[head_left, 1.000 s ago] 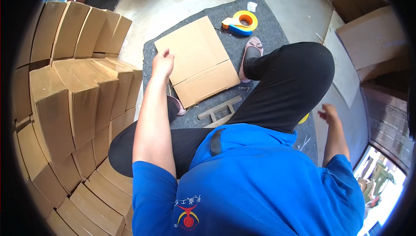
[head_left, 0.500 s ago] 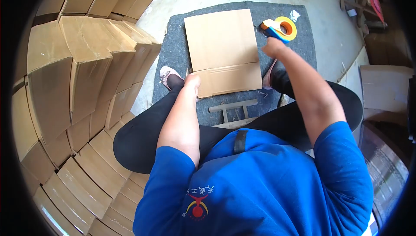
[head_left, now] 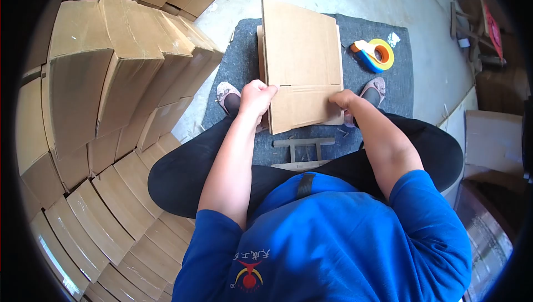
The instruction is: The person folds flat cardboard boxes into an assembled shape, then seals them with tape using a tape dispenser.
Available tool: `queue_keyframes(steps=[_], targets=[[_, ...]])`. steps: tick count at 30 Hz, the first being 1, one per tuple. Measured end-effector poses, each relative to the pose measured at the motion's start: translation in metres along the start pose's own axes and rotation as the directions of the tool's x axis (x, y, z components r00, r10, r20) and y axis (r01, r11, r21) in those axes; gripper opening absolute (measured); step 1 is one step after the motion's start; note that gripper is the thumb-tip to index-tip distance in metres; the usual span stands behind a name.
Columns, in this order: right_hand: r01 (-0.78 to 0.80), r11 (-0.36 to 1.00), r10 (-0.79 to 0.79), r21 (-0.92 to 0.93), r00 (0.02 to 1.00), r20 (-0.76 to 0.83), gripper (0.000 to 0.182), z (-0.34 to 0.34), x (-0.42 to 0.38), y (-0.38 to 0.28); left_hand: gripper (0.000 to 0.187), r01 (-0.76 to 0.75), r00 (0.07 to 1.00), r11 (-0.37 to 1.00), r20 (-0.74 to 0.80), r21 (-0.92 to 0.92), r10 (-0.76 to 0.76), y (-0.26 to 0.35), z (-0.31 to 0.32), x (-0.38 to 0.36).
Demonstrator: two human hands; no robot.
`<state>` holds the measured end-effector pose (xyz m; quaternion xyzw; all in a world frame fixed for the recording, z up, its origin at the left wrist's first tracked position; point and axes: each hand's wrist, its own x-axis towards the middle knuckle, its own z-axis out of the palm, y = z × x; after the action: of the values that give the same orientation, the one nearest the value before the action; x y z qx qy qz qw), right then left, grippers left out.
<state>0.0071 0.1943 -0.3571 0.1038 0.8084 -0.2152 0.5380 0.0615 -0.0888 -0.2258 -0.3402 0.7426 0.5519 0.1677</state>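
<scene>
A flat folded cardboard box [head_left: 302, 58] is between my hands, its left side lifted and tilted above another cardboard piece that shows at its left and right edges. My left hand [head_left: 257, 100] is closed on the box's left edge. Near the lower right edge of the box is my right hand [head_left: 344, 100], its fingers bent against the cardboard; how they close is hard to see. The tape dispenser [head_left: 374, 55] with a yellow roll lies on the dark mat [head_left: 402, 80], right of the box.
Stacked cardboard boxes [head_left: 78, 91] fill the left side. A small wooden frame [head_left: 304, 143] lies between my legs, below the box. My feet stand on either side of the box. Further right are a cardboard sheet [head_left: 493, 135] and wooden pieces [head_left: 456, 24].
The box's left side has risen and tilted, with my left hand now on its edge. My right hand has left the tape dispenser and come down to the box's right edge.
</scene>
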Motion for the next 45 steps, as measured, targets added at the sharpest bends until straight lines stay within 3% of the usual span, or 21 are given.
queue_keyframes(steps=[1, 3, 4, 5, 6, 7, 8, 10, 13, 16, 18, 20, 22, 24, 26, 29, 33, 36, 38, 40, 45], targets=[[0.007, 1.0, -0.007, -0.001, 1.0, -0.011, 0.042, -0.004, -0.002, -0.007, 0.026, -0.117, 0.993, 0.985, 0.044, 0.13, 0.112, 0.022, -0.004, -0.015], [0.015, 0.999, -0.011, -0.049, 0.997, 0.074, 0.049, -0.016, -0.009, -0.021, 0.03, -0.444, 0.876, 0.79, 0.019, 0.423, 0.482, 0.053, 0.001, -0.055], [0.243, 0.93, -0.243, -0.274, 0.969, 0.035, 0.052, -0.024, -0.016, -0.03, 0.03, -0.544, 0.812, 0.73, 0.04, 0.414, 0.583, 0.056, 0.005, -0.073], [0.164, 0.986, -0.164, -0.016, 0.971, -0.172, 0.052, -0.026, -0.008, -0.032, 0.026, -0.566, 0.795, 0.706, 0.053, 0.425, 0.605, 0.055, 0.013, -0.088], [0.293, 0.912, -0.147, 0.286, 0.887, -0.438, 0.051, -0.029, -0.023, -0.044, 0.025, -0.574, 0.791, 0.718, 0.041, 0.395, 0.61, 0.05, 0.023, -0.098], [0.381, 0.749, -0.142, 0.542, 0.891, -0.431, 0.049, -0.045, -0.05, -0.066, 0.024, -0.624, 0.744, 0.686, 0.014, 0.374, 0.668, 0.042, 0.032, -0.101], [0.45, 0.602, -0.208, 0.659, 0.886, -0.415, 0.053, -0.059, -0.087, -0.086, 0.025, -0.647, 0.733, 0.699, -0.005, 0.303, 0.68, 0.043, 0.039, -0.106], [0.537, 0.611, -0.339, 0.582, 0.841, -0.421, 0.06, -0.077, -0.147, -0.111, 0.024, -0.675, 0.714, 0.688, 0.004, 0.266, 0.7, 0.047, 0.047, -0.11], [0.639, 0.754, -0.517, 0.154, 0.72, -0.463, 0.072, -0.078, -0.171, -0.113, 0.029, -0.729, 0.656, 0.642, -0.027, 0.235, 0.754, 0.052, 0.062, -0.101], [0.585, 0.765, -0.479, 0.27, 0.797, -0.368, 0.069, -0.087, -0.176, -0.106, 0.036, -0.681, 0.714, 0.714, -0.065, 0.165, 0.697, 0.046, 0.075, -0.077], [0.598, 0.753, -0.477, 0.274, 0.783, -0.398, 0.064, -0.092, -0.179, -0.103, 0.034, -0.462, 0.885, 0.884, 0.026, -0.075, 0.465, 0.046, 0.083, -0.07], [0.606, 0.74, -0.502, 0.291, 0.786, -0.362, 0.055, -0.098, -0.187, -0.099, 0.033, -0.51, 0.859, 0.856, -0.003, -0.081, 0.512, 0.044, 0.088, -0.068], [0.575, 0.756, -0.487, 0.312, 0.813, -0.318, 0.05, -0.108, -0.199, -0.095, 0.035, -0.437, 0.899, 0.891, -0.027, -0.12, 0.437, 0.045, 0.086, -0.065], [0.606, 0.759, -0.52, 0.238, 0.784, -0.338, 0.048, -0.111, -0.202, -0.093, 0.03, -0.503, 0.855, 0.848, -0.047, 0.165, 0.516, 0.055, 0.075, -0.071], [0.595, 0.757, -0.643, -0.269, 0.61, -0.463, 0.046, -0.106, -0.203, -0.097, 0.025, -0.535, 0.792, 0.734, -0.054, 0.418, 0.608, 0.067, 0.063, -0.075], [0.458, 0.77, -0.63, -0.445, 0.659, -0.411, 0.029, -0.105, -0.252, -0.105, 0.022, -0.533, 0.728, 0.689, -0.149, 0.49, 0.669, 0.075, 0.036, -0.069], [0.358, 0.76, -0.584, -0.543, 0.743, -0.328, 0.026, -0.09, -0.287, -0.096, 0.025, -0.454, 0.733, 0.71, -0.228, 0.538, 0.641, 0.099, 0.006, -0.047], [0.304, 0.806, -0.531, -0.508, 0.749, -0.395, 0.024, -0.069, -0.271, -0.086, 0.027, -0.385, 0.784, 0.681, -0.169, 0.623, 0.598, 0.103, 0.017, -0.033], [0.327, 0.829, -0.546, -0.453, 0.644, -0.535, 0.034, -0.047, -0.239, -0.069, 0.026, -0.439, 0.763, 0.636, -0.111, 0.634, 0.637, 0.1, 0.03, -0.041], [0.35, 0.825, -0.564, -0.445, 0.566, -0.601, 0.047, -0.029, -0.228, -0.062, 0.025, -0.447, 0.744, 0.668, -0.168, 0.595, 0.647, 0.093, 0.034, -0.043], [0.345, 0.822, -0.565, -0.452, 0.592, -0.575, 0.056, -0.02, -0.239, -0.064, 0.027, -0.412, 0.766, 0.657, -0.15, 0.631, 0.625, 0.087, 0.018, -0.045]])
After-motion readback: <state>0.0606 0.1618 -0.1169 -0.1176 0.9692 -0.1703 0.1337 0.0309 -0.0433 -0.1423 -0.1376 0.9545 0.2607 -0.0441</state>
